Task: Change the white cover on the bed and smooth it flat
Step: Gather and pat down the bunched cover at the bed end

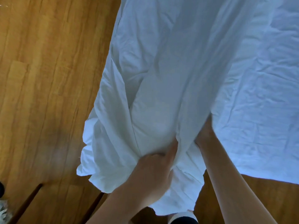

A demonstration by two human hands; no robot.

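At the bed's near corner, the left hand (155, 165) is bunching the cover (202, 70) in curled fingers while the right hand (204, 135), fingers hidden in a fold so I cannot tell, is seemingly steadying it for pulling flat

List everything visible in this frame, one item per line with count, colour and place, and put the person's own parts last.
white cover: one, white, wrinkled, spread over the bed from the top centre to the right, its near corner bunched and hanging over the edge toward the person.
wooden floor: one, warm brown planks, all of the left side and a strip at the lower right.
dark object: one, black, at the left edge, cut off, too little shows to identify.
left hand: one, bottom centre, gripping the bunched corner of the cover.
right hand: one, just right of it, fingers hidden in a fold of the cover.
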